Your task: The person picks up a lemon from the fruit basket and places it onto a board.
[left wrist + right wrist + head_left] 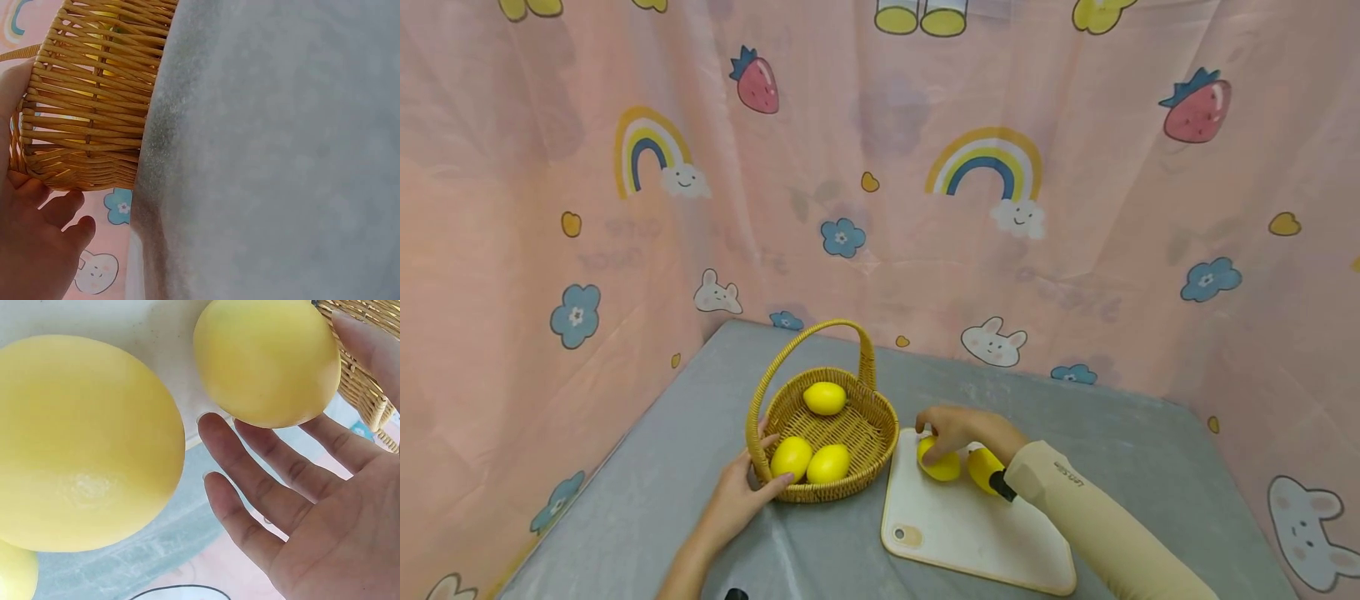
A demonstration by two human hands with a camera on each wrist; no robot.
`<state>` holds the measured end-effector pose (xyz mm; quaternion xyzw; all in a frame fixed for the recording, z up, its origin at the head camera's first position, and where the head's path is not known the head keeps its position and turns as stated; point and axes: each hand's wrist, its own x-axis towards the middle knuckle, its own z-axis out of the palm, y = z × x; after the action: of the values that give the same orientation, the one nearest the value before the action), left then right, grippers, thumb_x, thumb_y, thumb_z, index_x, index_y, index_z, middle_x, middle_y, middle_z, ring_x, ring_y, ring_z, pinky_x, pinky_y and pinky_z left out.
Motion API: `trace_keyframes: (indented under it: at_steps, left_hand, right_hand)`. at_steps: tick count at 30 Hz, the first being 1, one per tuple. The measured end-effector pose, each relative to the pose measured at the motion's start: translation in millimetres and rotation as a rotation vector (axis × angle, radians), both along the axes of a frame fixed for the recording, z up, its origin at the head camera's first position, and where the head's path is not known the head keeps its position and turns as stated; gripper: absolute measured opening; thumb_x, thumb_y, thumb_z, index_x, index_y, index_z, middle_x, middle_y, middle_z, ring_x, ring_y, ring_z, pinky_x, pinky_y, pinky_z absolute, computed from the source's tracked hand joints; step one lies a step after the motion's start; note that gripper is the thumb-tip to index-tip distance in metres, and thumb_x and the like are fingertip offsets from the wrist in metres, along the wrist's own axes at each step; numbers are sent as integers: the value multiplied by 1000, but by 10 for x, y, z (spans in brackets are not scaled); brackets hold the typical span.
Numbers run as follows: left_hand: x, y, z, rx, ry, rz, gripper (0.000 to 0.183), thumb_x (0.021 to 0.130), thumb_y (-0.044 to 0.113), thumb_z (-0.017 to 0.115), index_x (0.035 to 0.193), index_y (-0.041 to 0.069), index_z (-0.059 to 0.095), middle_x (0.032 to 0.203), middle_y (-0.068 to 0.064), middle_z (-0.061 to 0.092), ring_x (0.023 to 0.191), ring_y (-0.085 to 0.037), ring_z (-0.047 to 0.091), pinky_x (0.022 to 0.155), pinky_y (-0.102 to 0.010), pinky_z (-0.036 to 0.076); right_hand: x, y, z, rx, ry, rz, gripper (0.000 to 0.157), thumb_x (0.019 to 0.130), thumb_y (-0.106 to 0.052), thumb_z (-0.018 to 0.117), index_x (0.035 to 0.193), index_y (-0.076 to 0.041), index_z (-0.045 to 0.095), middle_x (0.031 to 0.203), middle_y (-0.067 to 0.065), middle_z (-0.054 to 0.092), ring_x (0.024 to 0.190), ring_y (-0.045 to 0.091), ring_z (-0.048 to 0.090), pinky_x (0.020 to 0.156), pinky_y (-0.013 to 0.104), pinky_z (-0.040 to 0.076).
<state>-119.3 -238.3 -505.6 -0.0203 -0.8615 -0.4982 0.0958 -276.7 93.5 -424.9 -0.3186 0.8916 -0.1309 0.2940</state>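
Note:
My left hand (741,487) grips the left side of a round wicker basket (880,467), thumb over the front rim. In the left wrist view, fingers of that hand lie under the woven wall (94,119). Three lemons sit inside: one lemon (824,398) at the back, another lemon (792,457) and a third lemon (828,464) in front. Over a white cutting board (970,533), my right hand (962,427) reaches around a lemon (942,468); in the right wrist view its fingers are spread and fairly straight beside that lemon (269,362).
Another lemon (983,468) lies on the board, partly hidden by the right wrist and a black strap piece (1002,485). More yellow shows at the lower left of the right wrist view. A grey cloth (647,500) covers the table; a pink printed curtain (865,283) hangs behind.

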Motion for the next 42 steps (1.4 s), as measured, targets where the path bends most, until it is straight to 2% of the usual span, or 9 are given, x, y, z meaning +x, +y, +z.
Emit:
trace_keyframes:
  at_steps: [6,12,16,19,23,27,32,37,42]
  left_hand:
    - [8,-18,-3,1,6,2,72,87,31,78,145,1,48,164,-7,23,144,-38,29,112,-66,24]
    - [1,-43,-12,2,-8,6,73,88,34,78,147,3,47,163,-7,27,144,-38,30,112,-66,24]
    - [-14,-49,-20,6,-22,8,74,89,36,76,148,4,46,160,-10,33,144,-38,30,112,-67,24]
    - [-16,-49,-23,18,-29,4,74,89,36,77,148,3,46,161,-10,31,144,-38,30,113,-66,23]
    - [-19,-42,-29,24,-26,-1,73,88,35,77,147,3,47,162,-8,29,144,-38,31,112,-66,24]
    - [-25,-31,-37,25,-20,-3,73,88,35,77,147,3,47,161,-8,31,143,-38,33,112,-66,25]
    - [-34,-20,-52,31,-17,-17,74,89,36,76,148,3,46,161,-8,31,144,-37,32,113,-65,24]
    - [-26,-29,-62,40,-3,-23,73,89,36,77,147,4,47,162,-7,29,144,-36,31,114,-65,23]
    - [-20,-39,-50,39,10,-17,71,88,34,77,146,4,49,162,-5,29,144,-35,31,113,-65,23]
  right_hand:
    - [-20,-37,18,-38,0,8,51,87,-21,77,129,1,59,117,20,63,106,33,60,93,50,51]
    - [-53,-129,69,-135,108,46,46,91,-19,72,129,3,59,129,23,56,120,41,54,99,53,47]
    - [-61,-237,120,-187,232,98,33,90,-15,73,118,2,65,118,18,59,110,37,58,91,48,50]
    - [-57,-326,155,-201,316,131,24,88,-12,74,108,-1,69,107,15,62,101,32,59,85,45,52]
    - [-45,-444,190,-203,366,168,18,86,-9,76,102,-3,71,100,12,61,94,29,59,79,42,51]
    - [-22,-586,234,-202,358,205,20,86,-7,76,105,-4,72,100,8,64,92,26,60,79,41,51]
    - [41,-810,287,-177,330,252,22,88,-7,74,109,-7,73,106,5,69,98,22,64,85,38,53]
    - [133,-1054,361,-149,204,325,26,88,-2,72,113,-8,74,114,6,70,108,23,64,94,40,51]
    - [191,-1271,412,-64,67,389,32,87,-3,74,119,-5,72,116,3,71,112,19,63,96,31,51]
